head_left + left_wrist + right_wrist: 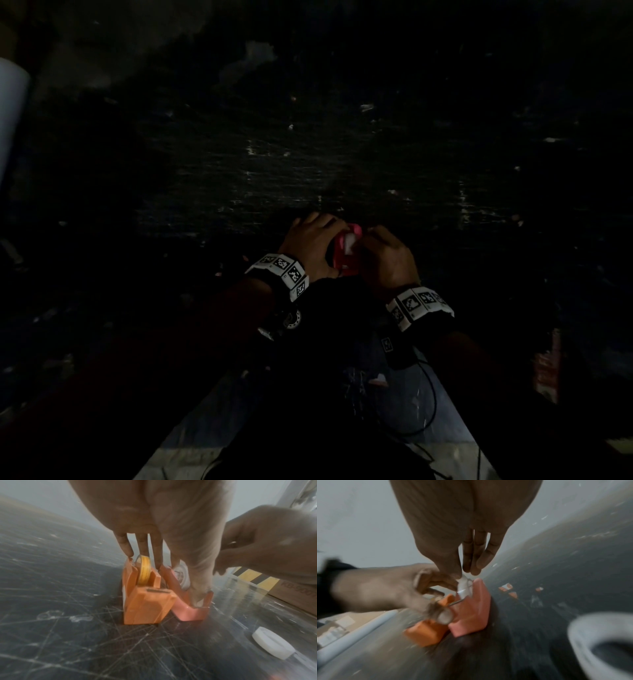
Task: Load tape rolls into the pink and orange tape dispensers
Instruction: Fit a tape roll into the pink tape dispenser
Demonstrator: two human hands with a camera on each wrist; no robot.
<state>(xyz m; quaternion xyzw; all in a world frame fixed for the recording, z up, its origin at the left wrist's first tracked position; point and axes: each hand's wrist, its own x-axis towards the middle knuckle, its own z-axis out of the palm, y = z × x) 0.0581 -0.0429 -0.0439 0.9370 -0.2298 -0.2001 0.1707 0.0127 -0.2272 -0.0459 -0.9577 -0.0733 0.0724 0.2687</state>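
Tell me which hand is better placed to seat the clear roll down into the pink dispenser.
Right, probably. The right hand already pinches the clear roll above the pink dispenser. The left hand rests its fingers on both dispensers, including the orange dispenser, steadying them.

The right hand [467, 555] pinches a clear tape roll [464, 588] at the top of the pink dispenser [471, 609]. The left hand [390, 588] reaches in beside it, over the orange dispenser [426, 632], which touches the pink one on the dark scratched worktop [556, 581]. A blurred white roll [599, 639] lies near the lower right.
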